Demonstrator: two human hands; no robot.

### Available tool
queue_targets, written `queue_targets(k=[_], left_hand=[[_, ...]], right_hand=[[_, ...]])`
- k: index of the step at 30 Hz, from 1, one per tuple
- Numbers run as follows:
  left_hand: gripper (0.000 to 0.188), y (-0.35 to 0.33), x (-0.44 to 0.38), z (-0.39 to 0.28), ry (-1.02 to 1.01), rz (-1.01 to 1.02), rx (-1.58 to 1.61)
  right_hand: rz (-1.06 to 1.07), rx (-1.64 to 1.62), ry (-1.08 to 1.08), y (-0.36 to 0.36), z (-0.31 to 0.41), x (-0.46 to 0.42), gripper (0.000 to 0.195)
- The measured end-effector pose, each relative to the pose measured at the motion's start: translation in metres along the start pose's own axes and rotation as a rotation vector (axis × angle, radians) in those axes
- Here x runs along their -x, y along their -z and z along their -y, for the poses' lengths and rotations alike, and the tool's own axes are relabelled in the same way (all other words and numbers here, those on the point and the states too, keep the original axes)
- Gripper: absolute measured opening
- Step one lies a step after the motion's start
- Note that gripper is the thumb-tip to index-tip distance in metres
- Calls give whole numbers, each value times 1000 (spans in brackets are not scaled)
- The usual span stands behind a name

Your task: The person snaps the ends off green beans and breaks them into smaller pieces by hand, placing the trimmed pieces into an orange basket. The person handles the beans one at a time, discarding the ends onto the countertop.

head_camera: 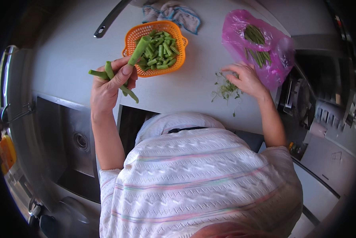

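My left hand [114, 80] grips several green beans [139, 50], one raised between thumb and fingers in front of the basket, the others sticking out below and to the left. The orange perforated plastic basket [181, 61] holds many short pieces of green bean [161, 49]. Over a small heap of bean trimmings [227, 89] on the white countertop is my right hand [245, 78], its fingers slightly curled and apart, with nothing plainly between them. Just beyond it lies a pink plastic bag [277, 67] with whole green beans [261, 56] in its opening.
A crumpled cloth [178, 15] with blue edging lies behind the basket. The black handle [111, 20] of some utensil or pan juts in at the upper left. At the left is a dark sink [73, 119] with a drain. A dark appliance or rack area stands at the right.
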State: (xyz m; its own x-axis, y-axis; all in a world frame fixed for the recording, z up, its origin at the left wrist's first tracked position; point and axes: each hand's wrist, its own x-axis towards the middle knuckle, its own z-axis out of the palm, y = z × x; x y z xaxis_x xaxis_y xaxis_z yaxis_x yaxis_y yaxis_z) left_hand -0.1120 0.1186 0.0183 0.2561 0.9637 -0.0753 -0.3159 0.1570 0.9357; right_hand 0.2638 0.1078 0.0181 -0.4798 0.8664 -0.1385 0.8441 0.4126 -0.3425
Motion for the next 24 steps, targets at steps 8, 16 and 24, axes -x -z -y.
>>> queue_targets(k=[8,16,24], left_hand=[[24,-6,6,5,49,13,-90],[24,-12,7,6,98,31,-102],[22,-28,3,7,151,169,-433]], right_hand=[[147,-636,-282,15,5,6,38],[39,-43,-302,1,-2,9,20],[10,-944,-379,22,43,-21,31]])
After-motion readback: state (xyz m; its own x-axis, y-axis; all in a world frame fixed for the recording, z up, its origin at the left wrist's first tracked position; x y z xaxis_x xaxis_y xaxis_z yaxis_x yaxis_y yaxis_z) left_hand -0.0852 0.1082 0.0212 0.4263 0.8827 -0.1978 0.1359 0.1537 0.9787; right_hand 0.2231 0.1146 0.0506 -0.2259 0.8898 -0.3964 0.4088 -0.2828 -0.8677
